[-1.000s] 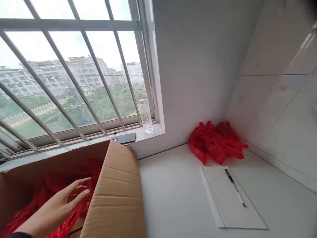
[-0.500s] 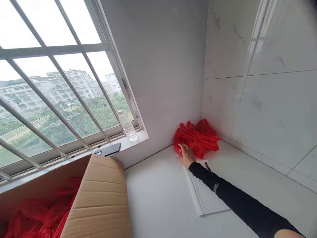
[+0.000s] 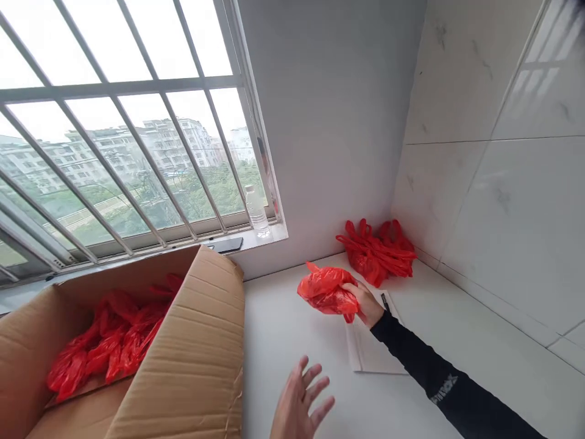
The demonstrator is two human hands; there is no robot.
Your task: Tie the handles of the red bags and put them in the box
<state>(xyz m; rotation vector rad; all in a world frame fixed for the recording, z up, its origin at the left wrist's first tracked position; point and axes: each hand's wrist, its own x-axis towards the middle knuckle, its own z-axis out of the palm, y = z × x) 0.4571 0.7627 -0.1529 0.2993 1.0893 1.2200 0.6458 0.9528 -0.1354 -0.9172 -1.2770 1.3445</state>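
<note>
The right hand (image 3: 365,303) grips one end of a crumpled red bag (image 3: 325,291), which extends leftward from it over the worktop (image 3: 276,332); the left hand (image 3: 299,399) is spread, apart from the bag.

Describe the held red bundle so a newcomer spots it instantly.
Find the white tabletop right of the open cardboard box. Over it, the right hand grips a crumpled red bundle. Unlike the red pile in the corner and the red plastic inside the box, it is held.
</note>
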